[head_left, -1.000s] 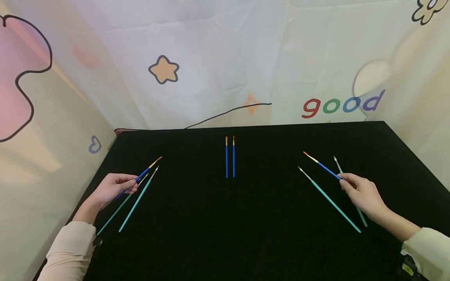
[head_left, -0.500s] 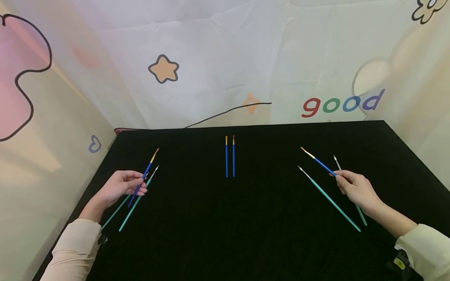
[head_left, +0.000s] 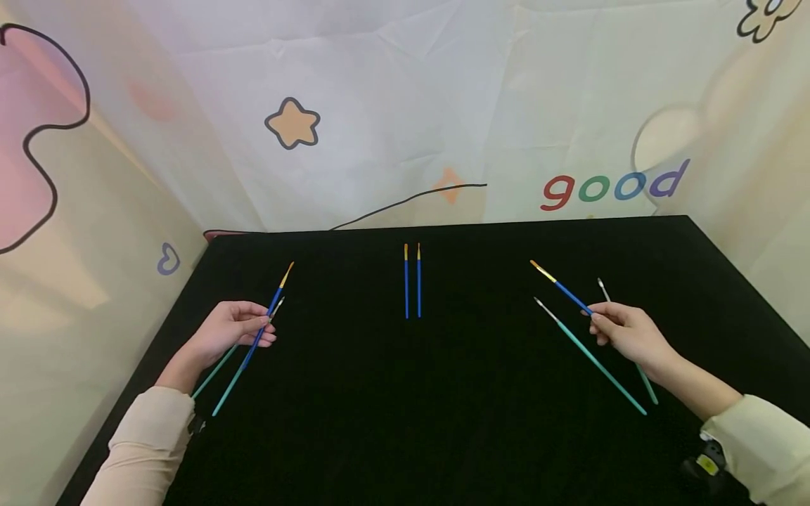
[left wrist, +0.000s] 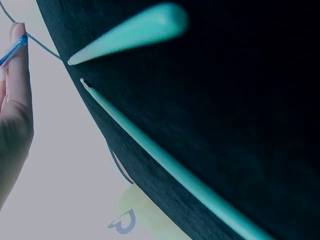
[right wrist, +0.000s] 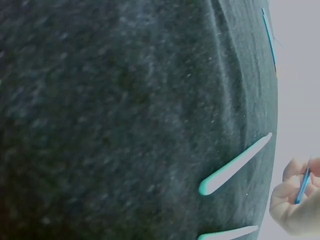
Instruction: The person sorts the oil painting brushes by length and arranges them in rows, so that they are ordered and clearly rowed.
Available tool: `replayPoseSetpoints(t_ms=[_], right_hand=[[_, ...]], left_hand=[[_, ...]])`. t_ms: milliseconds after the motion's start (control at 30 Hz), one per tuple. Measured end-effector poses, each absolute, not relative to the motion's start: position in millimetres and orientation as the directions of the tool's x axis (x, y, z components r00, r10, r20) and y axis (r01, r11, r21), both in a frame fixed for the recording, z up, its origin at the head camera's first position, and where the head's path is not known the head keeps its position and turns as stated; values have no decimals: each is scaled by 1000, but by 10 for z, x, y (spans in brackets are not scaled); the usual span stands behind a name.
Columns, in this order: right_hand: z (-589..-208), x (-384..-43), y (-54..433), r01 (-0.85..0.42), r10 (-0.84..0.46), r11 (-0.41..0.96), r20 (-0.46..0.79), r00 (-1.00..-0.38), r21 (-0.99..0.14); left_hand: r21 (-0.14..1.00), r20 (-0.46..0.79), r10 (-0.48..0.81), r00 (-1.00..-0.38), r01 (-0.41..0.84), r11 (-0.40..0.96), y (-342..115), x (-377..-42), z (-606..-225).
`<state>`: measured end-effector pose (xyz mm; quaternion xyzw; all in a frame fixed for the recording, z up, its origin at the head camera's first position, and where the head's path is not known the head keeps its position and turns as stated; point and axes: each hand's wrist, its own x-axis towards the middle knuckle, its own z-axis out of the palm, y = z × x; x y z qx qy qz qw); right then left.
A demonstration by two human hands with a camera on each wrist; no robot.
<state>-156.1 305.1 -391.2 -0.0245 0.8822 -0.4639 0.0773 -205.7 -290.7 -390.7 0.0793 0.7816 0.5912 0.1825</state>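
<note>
In the head view my left hand [head_left: 237, 329] pinches a blue paintbrush [head_left: 275, 298] by its handle, bristles pointing up and to the right. Beneath it lie two teal paintbrushes, the inner one [head_left: 229, 391] partly covered by the blue handle and the outer one [head_left: 214, 372] partly hidden by the hand. Over on the right, my right hand [head_left: 633, 337] pinches another blue paintbrush [head_left: 568, 291], its orange bristles aimed up and left. One teal paintbrush [head_left: 591, 357] lies left of that hand; a second teal paintbrush [head_left: 646, 385] runs under it.
Two blue paintbrushes, a left one [head_left: 406, 288] and a right one [head_left: 419, 288], lie side by side at the back middle of the black tabletop [head_left: 405, 422]. A printed cloth backdrop [head_left: 392, 105] rises behind the table and along its sides.
Both hands have moved inward and slightly away from me, each carrying its blue paintbrush. The left brush has turned steeper. The brushes on the table stay where they were.
</note>
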Motion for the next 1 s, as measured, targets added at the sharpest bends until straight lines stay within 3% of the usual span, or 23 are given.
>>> replayPoseSetpoints(t_ms=[1000], right_hand=[[-3762,-1717,2850,58,-157,448,-142,-977,-892]], left_hand=[[964,-139,256,-957,-72,254,-2538,-2174,-3853]])
